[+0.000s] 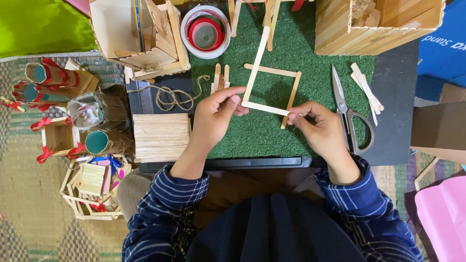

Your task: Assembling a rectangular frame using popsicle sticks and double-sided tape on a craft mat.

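The square frame of flat wooden sticks (272, 90) lies on the green turf mat (262, 136), and I pinch its near stick at both ends: my left hand (213, 116) grips the left corner, my right hand (318, 126) the right one. Scissors (347, 114) lie just right of my right hand, a stack of sticks (161, 137) and a coil of twine (174, 97) to the left

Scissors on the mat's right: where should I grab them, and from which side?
Take the scissors by the dark handle loops at the near end, coming from the right, since the right hand lies close on their left. They lie flat and shut, blades pointing away, so the loops offer the safest grip.
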